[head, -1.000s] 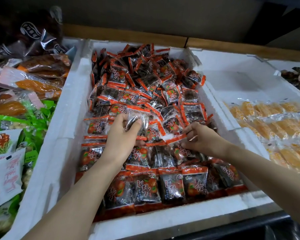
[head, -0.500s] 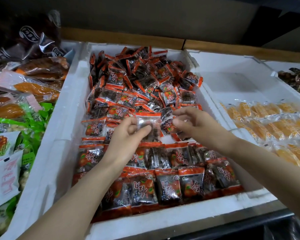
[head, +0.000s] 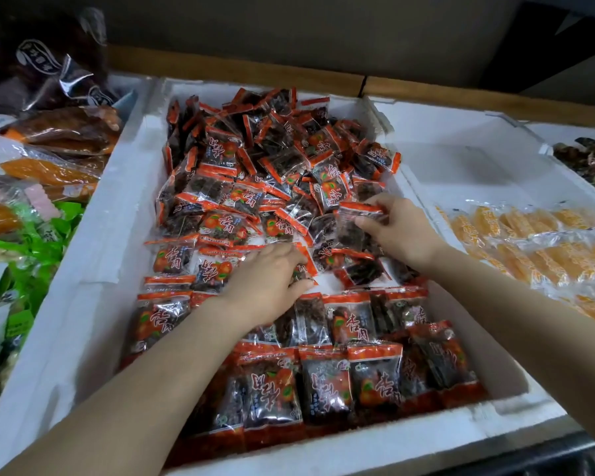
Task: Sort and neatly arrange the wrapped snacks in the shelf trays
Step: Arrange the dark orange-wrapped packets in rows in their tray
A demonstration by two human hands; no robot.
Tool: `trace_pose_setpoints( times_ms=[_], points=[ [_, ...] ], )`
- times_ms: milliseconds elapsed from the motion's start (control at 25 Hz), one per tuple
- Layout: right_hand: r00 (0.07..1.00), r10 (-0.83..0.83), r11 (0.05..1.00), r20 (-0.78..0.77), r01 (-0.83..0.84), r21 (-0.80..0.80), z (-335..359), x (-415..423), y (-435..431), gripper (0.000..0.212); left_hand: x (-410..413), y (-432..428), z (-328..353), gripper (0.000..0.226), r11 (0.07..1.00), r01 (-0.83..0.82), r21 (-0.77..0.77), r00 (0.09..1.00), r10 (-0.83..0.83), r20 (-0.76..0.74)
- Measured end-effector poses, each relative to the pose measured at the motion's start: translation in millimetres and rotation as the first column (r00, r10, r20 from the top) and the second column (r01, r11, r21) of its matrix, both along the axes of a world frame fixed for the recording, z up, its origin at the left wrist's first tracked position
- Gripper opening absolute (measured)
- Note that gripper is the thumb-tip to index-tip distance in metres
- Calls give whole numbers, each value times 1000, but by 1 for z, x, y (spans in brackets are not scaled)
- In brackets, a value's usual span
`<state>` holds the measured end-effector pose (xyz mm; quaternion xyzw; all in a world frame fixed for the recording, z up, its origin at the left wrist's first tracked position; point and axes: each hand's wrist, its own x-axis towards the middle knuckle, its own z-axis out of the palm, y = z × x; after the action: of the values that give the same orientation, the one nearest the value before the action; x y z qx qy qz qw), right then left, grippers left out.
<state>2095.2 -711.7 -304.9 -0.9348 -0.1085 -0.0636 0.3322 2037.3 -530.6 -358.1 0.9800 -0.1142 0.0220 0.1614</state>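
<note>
While over the tray [head: 93,235]: both hands among snack packets [head: 327,383].
Left hand [head: 268,280]: curled round loose packet [head: 304,266].
Right hand [head: 397,235]: pinches raised packet [head: 354,225].

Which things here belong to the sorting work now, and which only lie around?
Job: left hand, right hand pinching a red packet, loose pile, neat front rows, white foam tray.
Idle: yellow snacks, green packets, orange packs, dark bags.
</note>
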Motion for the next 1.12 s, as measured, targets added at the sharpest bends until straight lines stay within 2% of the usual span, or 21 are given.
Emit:
trace_pose_setpoints(
  times_ms=[160, 360, 480, 560, 640, 720, 760, 880, 1000, 1080, 1120],
  points=[
    [995, -94, 996, 17, 94, -9, -7, 9, -11, 14, 25, -9, 4, 53, 995, 8, 103, 989, -24, 148],
    [998, -65, 996, -6, 65, -66, -11, 12, -24, 10, 55, -39, 5, 68, 981, 22, 192, 996, -38, 79],
    [998, -61, 997, 22, 62, -48, -6, 12, -30, 8, 66, -42, 6, 59, 988, -40, 149, 998, 32, 58],
    [997, -74, 997, 23, 73, 27, -3, 12, -34, 12, 66, -40, 9, 48, 997, -47, 59, 994, 41, 98],
    [993, -102, 990, 57, 95, 106, 0, 11, -35, 20, 59, -36, 17, 34, 989, -53, -138, 969, 84, 233],
    [987, -112, 987, 113, 97, 130, 3, 9, -33, 22, 46, -29, 30, 23, 927, -59, -370, 920, 195, 341],
    [987, -94, 989, 133, 77, 129, 3, 6, -30, 20, 38, -25, 38, 19, 886, -60, -460, 908, 240, 344],
    [994, 63, 994, 88, -71, 85, -3, -2, -9, 20, 14, -10, 51, 10, 762, -111, -639, 924, 316, 217],
    [955, 238, 961, -177, -258, -96, -14, 2, 14, 24, -4, 2, 48, 43, 637, -218, -739, 930, 365, 40],
    [899, 289, 920, -330, -356, -166, -24, 7, 26, 27, -11, 7, 38, 52, 572, -243, -783, 934, 357, -29],
    [887, 294, 902, -355, -381, -205, -29, 10, 30, 28, -13, 9, 34, 52, 552, -241, -798, 937, 347, -43]
  ],
)
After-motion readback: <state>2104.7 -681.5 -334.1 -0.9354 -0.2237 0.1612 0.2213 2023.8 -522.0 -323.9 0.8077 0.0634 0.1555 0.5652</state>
